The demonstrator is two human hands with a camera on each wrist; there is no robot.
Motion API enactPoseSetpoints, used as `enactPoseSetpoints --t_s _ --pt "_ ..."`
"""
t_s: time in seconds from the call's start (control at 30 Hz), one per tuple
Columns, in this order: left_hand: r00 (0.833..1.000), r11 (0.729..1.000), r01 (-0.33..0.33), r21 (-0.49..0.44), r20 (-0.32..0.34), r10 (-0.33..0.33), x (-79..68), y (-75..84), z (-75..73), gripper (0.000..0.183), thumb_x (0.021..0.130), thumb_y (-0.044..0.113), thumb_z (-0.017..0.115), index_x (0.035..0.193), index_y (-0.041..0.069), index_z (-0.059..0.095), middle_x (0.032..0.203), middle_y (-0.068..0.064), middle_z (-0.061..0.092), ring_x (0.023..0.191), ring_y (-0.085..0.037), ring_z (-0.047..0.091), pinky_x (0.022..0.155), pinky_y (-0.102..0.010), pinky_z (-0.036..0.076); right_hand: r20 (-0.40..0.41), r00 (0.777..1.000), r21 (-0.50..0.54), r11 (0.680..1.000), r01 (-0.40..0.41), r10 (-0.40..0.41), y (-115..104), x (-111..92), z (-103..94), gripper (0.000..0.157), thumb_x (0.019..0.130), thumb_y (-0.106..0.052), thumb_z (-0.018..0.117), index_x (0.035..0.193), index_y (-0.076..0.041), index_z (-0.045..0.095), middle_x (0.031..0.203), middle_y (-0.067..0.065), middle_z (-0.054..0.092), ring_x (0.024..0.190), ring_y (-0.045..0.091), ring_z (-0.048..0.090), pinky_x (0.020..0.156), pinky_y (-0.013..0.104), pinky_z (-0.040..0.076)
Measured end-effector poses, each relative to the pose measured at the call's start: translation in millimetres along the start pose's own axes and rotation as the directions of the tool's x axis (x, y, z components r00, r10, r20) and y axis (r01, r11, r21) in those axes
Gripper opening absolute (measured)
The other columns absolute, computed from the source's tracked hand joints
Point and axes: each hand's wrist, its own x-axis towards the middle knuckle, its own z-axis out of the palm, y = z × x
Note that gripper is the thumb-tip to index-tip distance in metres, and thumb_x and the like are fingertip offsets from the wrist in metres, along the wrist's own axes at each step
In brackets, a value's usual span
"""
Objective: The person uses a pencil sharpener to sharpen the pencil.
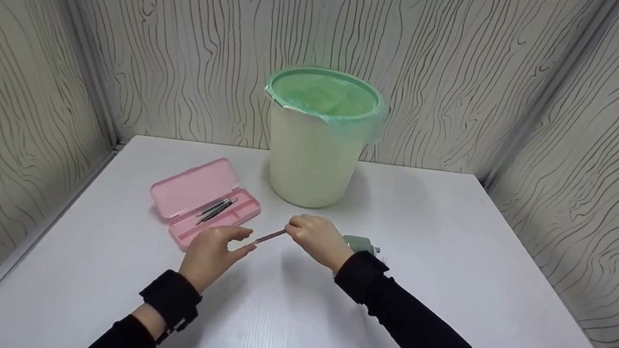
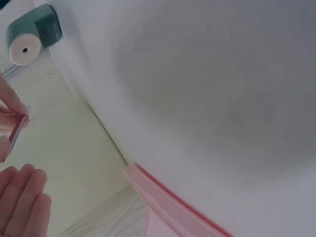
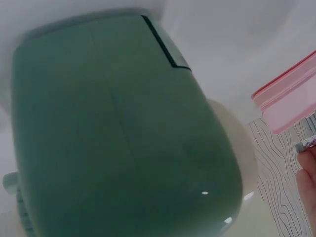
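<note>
A slim reddish pencil (image 1: 270,236) slants between the two hands above the table. My right hand (image 1: 317,241) pinches its upper end; an eraser end of the pencil (image 3: 307,144) shows beyond the fingers in the right wrist view. My left hand (image 1: 214,252) is at the other end, its thumb at the pencil's tip and the index finger spread apart from it. Its other fingers (image 2: 24,202) look straight in the left wrist view. Partly hidden behind the right wrist is a green pencil sharpener (image 1: 358,244), with a round holed front (image 2: 24,49).
An open pink pencil case (image 1: 196,186) lies left of the hands, with several dark pens or pencils (image 1: 216,209) inside. Behind stands a pale bin (image 1: 310,163) with a green rim and liner. Patterned walls enclose the white table (image 1: 451,220).
</note>
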Motion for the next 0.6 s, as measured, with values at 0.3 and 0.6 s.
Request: enactPoseSetpoints --t_s 0.3,0.6 --pt "0.988 0.979 0.154 0.133 0.004 -0.156 -9.3 -45.6 -33.5 0.041 0.078 0.014 0.089 0.114 0.001 0.076 0.107 -0.022 0.078 0.078 -0.025 0.073 0.072 -0.041 0.061 0.108 0.994 -0.046 0.998 0.030 -0.025 -3 38 26.7 0.004 0.091 -0.013 0.073 0.091 -0.014 0.078 0.086 -0.002 0.072 0.075 0.010 0.068 0.065 0.019 0.056" --pt "0.965 0.943 0.241 0.230 0.043 -0.257 -5.0 -77.2 -48.5 0.047 0.080 0.019 0.088 0.117 -0.004 0.071 0.097 -0.025 0.076 0.065 -0.023 0.057 0.063 -0.040 0.051 0.160 0.987 -0.114 0.992 0.047 -0.028 -5 74 50.8 0.008 0.091 -0.011 0.073 0.087 -0.017 0.077 0.084 -0.004 0.072 0.072 0.011 0.068 0.059 0.023 0.054"
